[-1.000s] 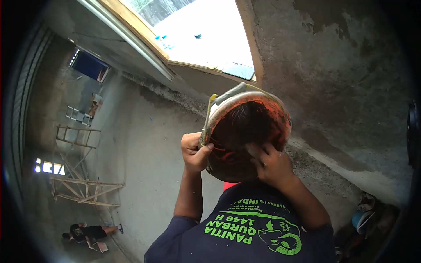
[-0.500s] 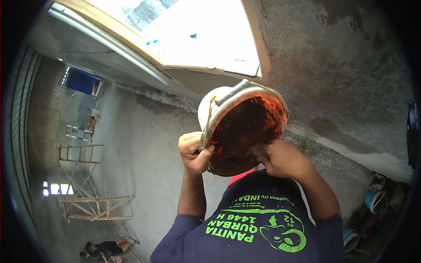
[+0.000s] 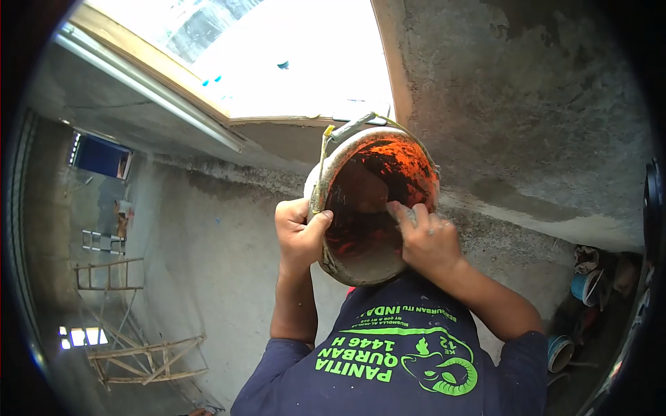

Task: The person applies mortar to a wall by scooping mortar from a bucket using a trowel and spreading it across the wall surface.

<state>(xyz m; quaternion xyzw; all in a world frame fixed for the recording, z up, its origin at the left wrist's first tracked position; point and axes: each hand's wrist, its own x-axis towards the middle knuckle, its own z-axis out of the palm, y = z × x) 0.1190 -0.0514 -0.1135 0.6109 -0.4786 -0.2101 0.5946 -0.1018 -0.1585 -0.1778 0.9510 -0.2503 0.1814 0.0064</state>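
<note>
A round bucket (image 3: 423, 156) is tilted with its mouth toward me. Its dark inside has bright orange patches, and a wire handle with a grey grip (image 3: 352, 127) rests at the upper rim. My left hand (image 3: 302, 233) is closed on the bucket's left rim, thumb over the edge. At the lower right of the mouth, my right hand (image 3: 429, 239) has its fingers curled inward. Something greyish shows between those fingers, too unclear to name. A brownish flat shape (image 3: 368, 191) lies inside the bucket, partly lost in shadow.
Beyond the bucket is a bright window opening (image 3: 312, 62) with a flat object (image 3: 357, 111) on its ledge. Wooden scaffolding (image 3: 146, 360) and a metal ladder (image 3: 103, 242) stand at the left. Containers (image 3: 559, 352) lie at the lower right beside rough concrete walls.
The bucket and both hands have shifted left in view, with the bucket's mouth turned so more orange shows. My right hand's fingers now show more clearly. The person at the lower left is nearly out of view.
</note>
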